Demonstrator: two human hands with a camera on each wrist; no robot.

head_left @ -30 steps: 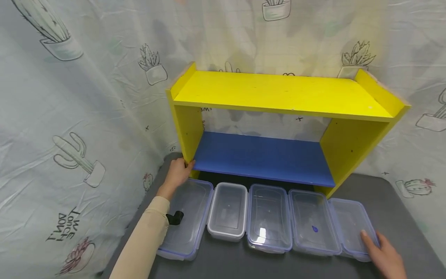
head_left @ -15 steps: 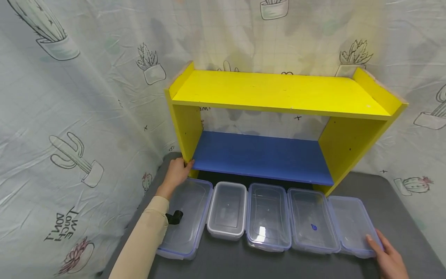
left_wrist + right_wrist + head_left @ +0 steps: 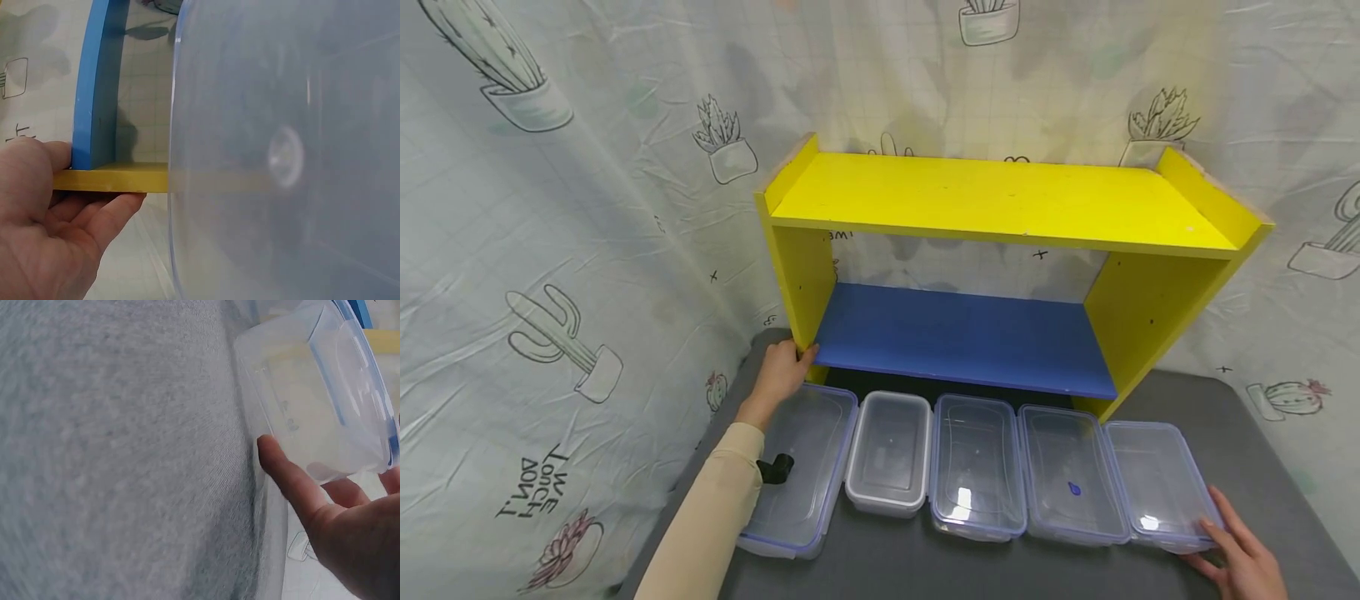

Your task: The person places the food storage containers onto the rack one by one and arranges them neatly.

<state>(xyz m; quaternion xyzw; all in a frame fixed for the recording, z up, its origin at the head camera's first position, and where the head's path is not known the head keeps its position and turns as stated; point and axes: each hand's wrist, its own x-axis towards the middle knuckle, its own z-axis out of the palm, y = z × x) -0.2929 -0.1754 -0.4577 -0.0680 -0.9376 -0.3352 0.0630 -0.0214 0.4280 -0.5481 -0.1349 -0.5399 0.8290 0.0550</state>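
My left hand point(image 3: 781, 371) grips the lower left side panel point(image 3: 112, 180) of a yellow-and-blue shelf point(image 3: 962, 329), thumb on the inner side near the blue board and fingers on the outer side. At the far right, my right hand point(image 3: 1243, 542) touches the near right corner of a clear lidded food container point(image 3: 1157, 479). In the right wrist view, the thumb reaches along the front of that container point(image 3: 300, 406), while other fingers meet its side. It is the last of several containers in a row before the shelf.
Beside it stand a container with a blue mark point(image 3: 1071, 462), a blue-rimmed one point(image 3: 977, 458), a white-rimmed one point(image 3: 891, 450) and a larger one point(image 3: 808, 475) under my left forearm. A grey tabletop point(image 3: 962, 575) bears them all. Cactus-print sheets point(image 3: 625, 208) hang behind and left.
My right hand has shifted slightly right, its thumb moving from the container's lid to the front. The rightmost container's near end has moved slightly right, and its lid shows glare. The left hand stays put.
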